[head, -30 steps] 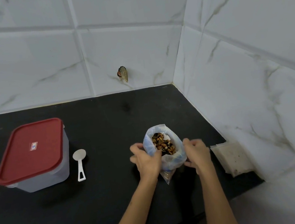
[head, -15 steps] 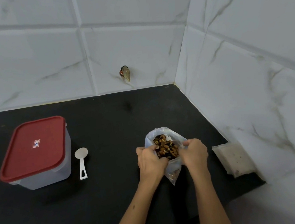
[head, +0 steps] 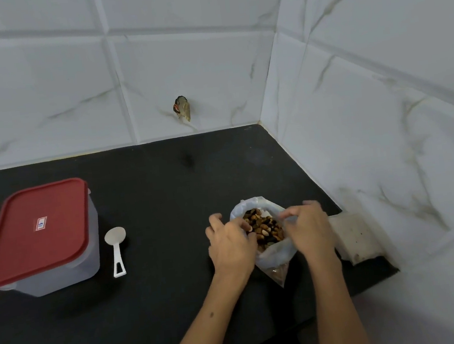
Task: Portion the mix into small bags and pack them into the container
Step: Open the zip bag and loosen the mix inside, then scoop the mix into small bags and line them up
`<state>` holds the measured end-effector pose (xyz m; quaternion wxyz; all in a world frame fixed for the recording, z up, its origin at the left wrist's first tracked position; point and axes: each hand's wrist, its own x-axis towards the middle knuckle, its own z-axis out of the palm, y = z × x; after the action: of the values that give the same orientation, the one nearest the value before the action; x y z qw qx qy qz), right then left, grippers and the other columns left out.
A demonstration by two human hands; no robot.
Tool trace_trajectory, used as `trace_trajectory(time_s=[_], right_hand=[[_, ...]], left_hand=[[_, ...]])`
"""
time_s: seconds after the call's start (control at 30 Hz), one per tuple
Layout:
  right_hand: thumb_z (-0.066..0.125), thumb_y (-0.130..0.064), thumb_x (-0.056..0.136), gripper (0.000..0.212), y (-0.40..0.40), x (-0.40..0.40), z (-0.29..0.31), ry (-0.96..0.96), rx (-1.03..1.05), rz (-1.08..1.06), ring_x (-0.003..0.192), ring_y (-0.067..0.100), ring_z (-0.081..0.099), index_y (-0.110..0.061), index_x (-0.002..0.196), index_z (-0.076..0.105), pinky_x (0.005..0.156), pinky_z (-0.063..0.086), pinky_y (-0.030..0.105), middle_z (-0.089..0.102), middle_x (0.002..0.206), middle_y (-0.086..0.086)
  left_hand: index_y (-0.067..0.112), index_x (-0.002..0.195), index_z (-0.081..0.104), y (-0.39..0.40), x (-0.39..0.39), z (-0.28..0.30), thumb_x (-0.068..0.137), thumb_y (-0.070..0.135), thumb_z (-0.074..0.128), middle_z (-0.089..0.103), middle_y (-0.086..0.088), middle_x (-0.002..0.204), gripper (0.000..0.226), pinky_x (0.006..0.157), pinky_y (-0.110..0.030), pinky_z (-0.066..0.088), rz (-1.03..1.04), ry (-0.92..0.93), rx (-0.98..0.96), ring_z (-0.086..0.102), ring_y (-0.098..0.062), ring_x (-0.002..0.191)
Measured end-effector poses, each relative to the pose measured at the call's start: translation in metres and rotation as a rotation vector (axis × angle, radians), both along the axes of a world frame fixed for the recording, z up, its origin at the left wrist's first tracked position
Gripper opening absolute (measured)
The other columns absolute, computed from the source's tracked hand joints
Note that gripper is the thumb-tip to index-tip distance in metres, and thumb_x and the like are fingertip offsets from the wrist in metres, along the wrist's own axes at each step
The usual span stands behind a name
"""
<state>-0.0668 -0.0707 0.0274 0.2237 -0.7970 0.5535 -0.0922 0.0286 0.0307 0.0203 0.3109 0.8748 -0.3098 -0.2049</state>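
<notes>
Between the bag's (head: pixel 267 240) rim, left hand (head: pixel 230 245) and right hand (head: pixel 308 227) are pinching it open, scoop (head: pixel 116 249) lying nearer the left.

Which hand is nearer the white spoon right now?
Left. The left hand grips the mix bag on the side facing the spoon; the right hand holds its far side.

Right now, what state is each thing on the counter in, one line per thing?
Container: red lid on, closed.
Spoon: lying flat beside the container, untouched.
Bag of mix: mouth open, nuts showing.
Left hand: gripping the bag's left rim.
Right hand: gripping the bag's right rim.
Small bags: stacked flat, unfilled.
</notes>
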Motion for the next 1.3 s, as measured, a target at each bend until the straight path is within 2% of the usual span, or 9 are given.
trace_trajectory(time_s=[0.17, 0.33, 0.47, 0.57, 0.63, 0.73, 0.87, 1.13, 1.3], right_hand=[[0.062, -0.015, 0.087, 0.046, -0.004, 0.006, -0.015, 0.067, 0.182, 0.031, 0.103, 0.016, 0.054, -0.035, 0.128, 0.054, 0.072, 0.044, 0.025, 0.05, 0.127, 0.002], [0.064, -0.01, 0.084, 0.051, -0.008, -0.001, -0.014, 0.004, 0.083, -0.008, 0.101, 0.016, 0.056, -0.03, 0.13, 0.053, 0.068, 0.039, 0.019, 0.053, 0.126, 0.003], [0.063, -0.012, 0.085, 0.051, -0.009, -0.006, -0.012, 0.023, 0.089, 0.047, 0.104, 0.016, 0.055, -0.033, 0.131, 0.052, 0.072, 0.041, 0.02, 0.052, 0.129, 0.003], [0.069, -0.019, 0.081, 0.052, -0.009, -0.007, -0.006, 0.033, 0.163, 0.076, 0.108, 0.017, 0.054, -0.034, 0.129, 0.053, 0.076, 0.044, 0.024, 0.051, 0.129, 0.003], [0.075, -0.024, 0.075, 0.058, -0.009, -0.006, -0.002, 0.071, 0.261, 0.101, 0.112, 0.02, 0.052, -0.033, 0.129, 0.053, 0.087, 0.049, 0.033, 0.05, 0.128, 0.005], [0.075, -0.019, 0.073, 0.067, -0.006, -0.005, 0.003, 0.115, 0.394, 0.055, 0.109, 0.023, 0.053, -0.029, 0.134, 0.048, 0.091, 0.051, 0.04, 0.049, 0.125, 0.007], [0.072, -0.01, 0.076, 0.066, -0.001, -0.009, 0.003, 0.06, 0.416, 0.023, 0.11, 0.022, 0.053, -0.022, 0.135, 0.046, 0.092, 0.05, 0.036, 0.051, 0.124, 0.008], [0.067, -0.024, 0.084, 0.036, 0.003, -0.016, 0.031, -0.165, 0.262, 0.03, 0.119, 0.019, 0.05, -0.02, 0.12, 0.06, 0.093, 0.042, 0.033, 0.056, 0.128, 0.002], [0.067, -0.021, 0.085, 0.03, 0.018, 0.025, 0.045, -0.444, 0.033, 0.031, 0.104, 0.011, 0.058, -0.021, 0.115, 0.063, 0.081, 0.041, 0.021, 0.063, 0.114, -0.003]], left_hand=[[0.018, 0.129, 0.056, -0.002, 0.007, -0.002, 0.086, 0.01, 0.06, 0.041, -0.007, 0.127, 0.044, 0.095, -0.03, 0.044, -0.095, 0.072, 0.082, 0.05, -0.025, 0.116], [0.021, 0.133, 0.052, -0.001, 0.004, -0.006, 0.084, 0.004, 0.061, 0.045, -0.007, 0.123, 0.053, 0.091, -0.025, 0.044, -0.136, 0.016, 0.035, 0.051, -0.022, 0.113], [0.021, 0.132, 0.053, -0.003, -0.001, -0.008, 0.088, 0.008, 0.057, 0.044, -0.007, 0.127, 0.046, 0.096, -0.03, 0.047, -0.148, 0.034, 0.003, 0.051, -0.023, 0.114], [0.021, 0.125, 0.061, -0.005, -0.003, -0.008, 0.092, 0.032, 0.059, 0.046, -0.004, 0.126, 0.034, 0.088, -0.024, 0.043, -0.102, 0.061, -0.032, 0.053, -0.021, 0.113], [0.021, 0.125, 0.06, -0.006, -0.004, -0.007, 0.085, 0.042, 0.067, 0.046, -0.004, 0.124, 0.046, 0.086, -0.024, 0.041, -0.091, 0.092, -0.024, 0.05, -0.02, 0.115], [0.022, 0.13, 0.054, -0.008, -0.005, -0.008, 0.076, 0.036, 0.077, 0.043, -0.005, 0.127, 0.06, 0.091, -0.026, 0.042, -0.113, 0.083, 0.06, 0.047, -0.021, 0.118], [0.025, 0.131, 0.052, -0.005, -0.007, -0.012, 0.075, 0.034, 0.077, 0.043, -0.005, 0.122, 0.062, 0.089, -0.027, 0.045, -0.11, 0.097, 0.075, 0.05, -0.023, 0.113], [0.025, 0.117, 0.063, 0.015, 0.019, 0.001, 0.085, 0.037, 0.068, 0.051, 0.003, 0.126, 0.035, 0.084, -0.02, 0.039, -0.028, 0.097, -0.217, 0.048, -0.01, 0.116], [0.017, 0.121, 0.06, 0.048, 0.061, 0.015, 0.092, 0.035, 0.058, 0.065, 0.003, 0.114, 0.033, 0.077, -0.014, 0.046, 0.334, 0.149, -0.503, 0.059, -0.008, 0.105]])
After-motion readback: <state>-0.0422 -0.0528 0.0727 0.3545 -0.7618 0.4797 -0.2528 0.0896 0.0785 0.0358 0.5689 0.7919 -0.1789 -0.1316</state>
